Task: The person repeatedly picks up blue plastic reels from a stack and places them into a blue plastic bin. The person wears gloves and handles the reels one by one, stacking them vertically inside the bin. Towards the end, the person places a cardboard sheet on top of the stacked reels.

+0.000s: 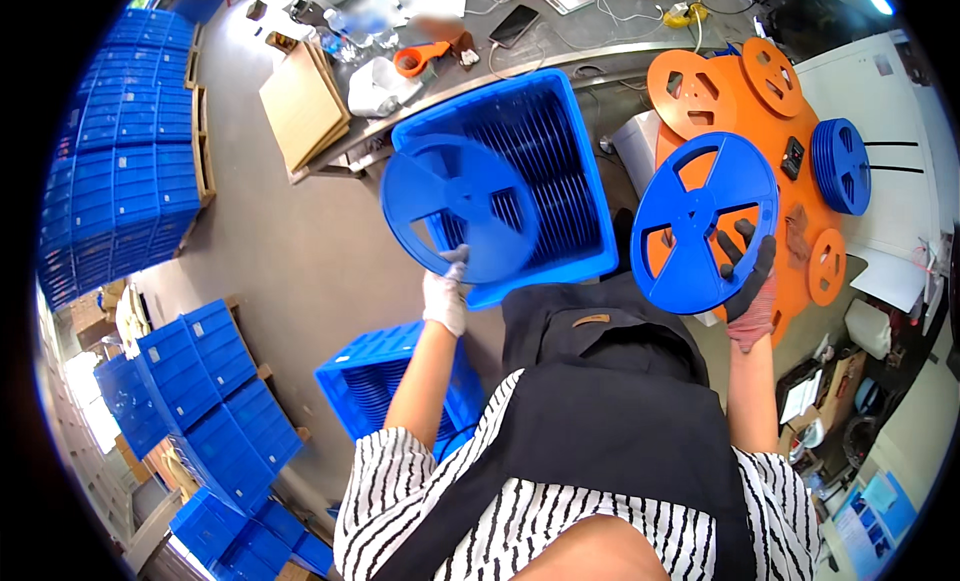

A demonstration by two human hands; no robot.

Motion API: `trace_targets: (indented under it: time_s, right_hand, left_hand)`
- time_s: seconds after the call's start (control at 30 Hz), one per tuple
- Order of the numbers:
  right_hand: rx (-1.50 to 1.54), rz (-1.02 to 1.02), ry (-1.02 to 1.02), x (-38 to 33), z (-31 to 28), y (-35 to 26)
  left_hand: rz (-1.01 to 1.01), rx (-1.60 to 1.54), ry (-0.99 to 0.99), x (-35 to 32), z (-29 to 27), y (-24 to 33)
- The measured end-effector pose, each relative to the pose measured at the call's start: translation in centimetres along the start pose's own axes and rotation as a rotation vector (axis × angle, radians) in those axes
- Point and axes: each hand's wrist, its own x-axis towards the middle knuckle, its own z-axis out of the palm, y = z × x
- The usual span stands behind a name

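Note:
My left hand, in a pale glove, grips the lower edge of a blue reel flange, a round disc with cut-out windows, slightly blurred. That flange hovers over the left side of a blue crate, where rows of dark blue discs stand on edge. On the other side, my right hand, in a dark-palmed glove with a reddish cuff, holds a second blue reel flange by its lower right edge. Its fingers show through a window of the flange, above the orange surface.
The orange work surface at right carries orange discs and a stack of blue flanges near two black rods. Another blue crate with discs sits by my left elbow. Blue bins are stacked far left. A metal bench runs behind.

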Motion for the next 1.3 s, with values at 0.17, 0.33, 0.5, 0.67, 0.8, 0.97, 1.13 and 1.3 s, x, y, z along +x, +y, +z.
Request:
trace_targets:
  time_s: [0.17, 0.33, 0.5, 0.67, 0.8, 0.97, 1.13, 1.3]
  right_hand:
    - [-0.028, 0.056, 0.017, -0.3, -0.2, 0.3]
    - [-0.024, 0.092, -0.021, -0.7, -0.3, 0.6]
    - [-0.139, 0.056, 0.018, -1.5, 0.2, 0.0]
    - [-0.216, 0.028, 0.017, -2.0, 0.0, -0.3]
    - [-0.08, -0.016, -0.04, -1.6, -1.4, -0.7]
    - [0.315, -0.028, -0.214, 0.9, -5.1, -1.0]
    - [0.584, 0.041, -0.43, 1.2, -4.8, -0.8]
    - [0.602, 0.103, -0.471, 0.4, -3.1, -0.9]
  left_hand:
    - [0.022, 0.312, 0.25, 6.1, -0.4, -1.9]
    - [0.103, 0.55, 0.307, 12.0, -0.5, -6.1]
    - [0.123, 0.678, 0.288, 13.8, 2.1, -8.7]
    - [-0.206, 0.826, 0.124, 11.8, 5.2, -5.0]
    - [-0.014, 0.936, 0.212, 10.9, 5.5, -5.2]
    - [0.499, 1.022, 0.008, 6.5, 7.4, -4.2]
    - [1.21, 1.003, -0.162, 2.9, 10.0, -1.6]
    - [1.547, 0.908, -0.242, -0.8, 13.1, 2.4]
